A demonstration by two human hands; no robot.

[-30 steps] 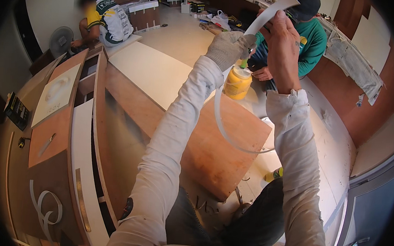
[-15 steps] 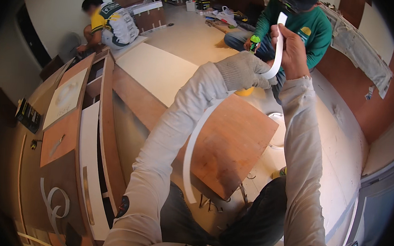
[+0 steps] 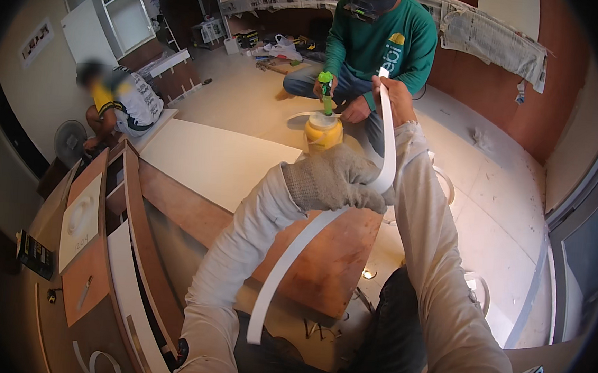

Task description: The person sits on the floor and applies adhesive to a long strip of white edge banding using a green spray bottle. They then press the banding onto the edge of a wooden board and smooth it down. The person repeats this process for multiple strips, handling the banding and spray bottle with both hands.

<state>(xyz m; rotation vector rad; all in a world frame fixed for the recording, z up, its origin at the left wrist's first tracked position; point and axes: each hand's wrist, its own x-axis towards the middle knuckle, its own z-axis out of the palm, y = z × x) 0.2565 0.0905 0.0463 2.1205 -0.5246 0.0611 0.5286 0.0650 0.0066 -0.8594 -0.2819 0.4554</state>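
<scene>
A long white strip of edge banding (image 3: pixel 389 148) runs through both my hands. My left hand (image 3: pixel 334 178), in a grey knitted glove, is closed around the middle of it. Bare, my right hand (image 3: pixel 400 102) pinches the strip near its upper end, ahead of the glove. Below the glove, the loose end curves down over my left thigh. Beneath my arms lies a reddish-brown board (image 3: pixel 321 271), with a white panel (image 3: pixel 211 159) behind it.
In front, a co-worker in green (image 3: pixel 385 47) holds a green trigger sprayer (image 3: pixel 328 91) at a yellow container (image 3: pixel 323 133). Another person (image 3: pixel 128 102) crouches far left. A wooden cabinet frame (image 3: pixel 141 210) lies at left, with a utility knife (image 3: pixel 84 293) and a coiled white strip (image 3: pixel 103 363).
The view has swung, showing more of the room. My hands and the strip sit lower in the picture, still gripping it. The co-worker's sprayer and the yellow container are now less hidden.
</scene>
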